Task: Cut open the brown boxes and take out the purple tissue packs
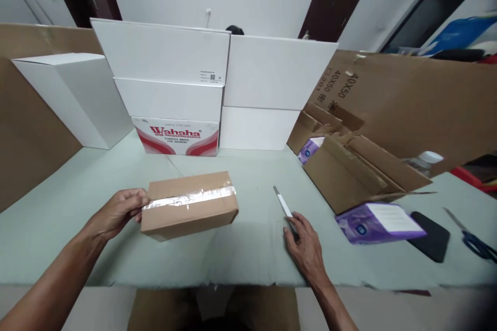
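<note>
A brown cardboard box [190, 210] with a strip of shiny clear tape along its top seam is tilted toward me over the table. My left hand [122, 209] pinches its left end near the end of the tape. To the right of the box, my right hand [305, 245] is closed around a slim white box cutter [285, 206]. The cutter's narrow grey tip points forward and slightly left, away from the box. Part of its handle is hidden under my fingers.
White boxes [260, 126] and a red-white Wahaha carton [176, 136] line the back. On the right are an open carton [345, 170], a purple packet [378, 223], a black flat object [430, 238] and scissors [476, 243]. Cardboard walls [427, 98] flank the table [248, 264].
</note>
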### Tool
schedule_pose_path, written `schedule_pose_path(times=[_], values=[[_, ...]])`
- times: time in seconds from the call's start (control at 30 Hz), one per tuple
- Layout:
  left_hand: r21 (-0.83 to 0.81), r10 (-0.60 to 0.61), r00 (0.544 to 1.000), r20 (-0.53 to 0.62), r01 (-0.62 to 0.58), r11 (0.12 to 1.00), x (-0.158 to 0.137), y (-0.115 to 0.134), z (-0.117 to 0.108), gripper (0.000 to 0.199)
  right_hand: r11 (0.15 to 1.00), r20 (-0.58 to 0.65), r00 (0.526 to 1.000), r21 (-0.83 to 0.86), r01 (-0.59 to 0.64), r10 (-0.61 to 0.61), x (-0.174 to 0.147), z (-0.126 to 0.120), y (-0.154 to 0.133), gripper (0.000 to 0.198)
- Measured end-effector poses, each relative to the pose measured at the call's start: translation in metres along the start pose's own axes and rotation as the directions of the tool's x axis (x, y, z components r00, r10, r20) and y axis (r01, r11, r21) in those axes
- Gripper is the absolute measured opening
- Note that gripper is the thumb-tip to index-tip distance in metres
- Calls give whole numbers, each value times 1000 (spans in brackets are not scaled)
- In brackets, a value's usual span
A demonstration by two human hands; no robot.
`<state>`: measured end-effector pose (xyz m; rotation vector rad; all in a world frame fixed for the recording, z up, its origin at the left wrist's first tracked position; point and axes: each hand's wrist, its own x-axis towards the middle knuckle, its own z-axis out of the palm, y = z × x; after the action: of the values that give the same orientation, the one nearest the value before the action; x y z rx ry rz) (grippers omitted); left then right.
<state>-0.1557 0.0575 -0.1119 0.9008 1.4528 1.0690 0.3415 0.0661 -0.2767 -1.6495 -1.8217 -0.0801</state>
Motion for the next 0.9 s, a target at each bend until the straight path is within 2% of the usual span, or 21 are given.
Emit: schedule_pose_path(times=[0.13, 0.37, 0.57, 0.67, 0.73, 0.9], values=[[20, 52, 996, 76, -54, 998, 10, 7, 22, 32, 1000, 32, 999, 14, -22, 21, 0, 1, 1, 38], [4, 117, 990, 83, -117, 993, 26, 4, 49, 33, 1000, 24, 1000, 18, -12, 12, 1, 2, 1, 37], [-7, 228, 971, -72, -229, 973, 19, -11, 60, 37, 1000, 23, 1000, 22, -8, 7, 1, 1, 0, 37], [3, 287, 938, -194, -292, 957, 11, -26, 62, 41, 1000, 27, 1000, 9, 1, -1, 2, 1, 0, 38], [4, 333, 917, -219, -341, 940, 7, -36, 65, 51, 1000, 27, 1000, 8, 1, -1, 2, 1, 0, 38], [-100, 384, 921, -61, -389, 916, 7, -53, 82, 80, 999, 28, 999, 26, -24, 23, 2, 1, -3, 40]])
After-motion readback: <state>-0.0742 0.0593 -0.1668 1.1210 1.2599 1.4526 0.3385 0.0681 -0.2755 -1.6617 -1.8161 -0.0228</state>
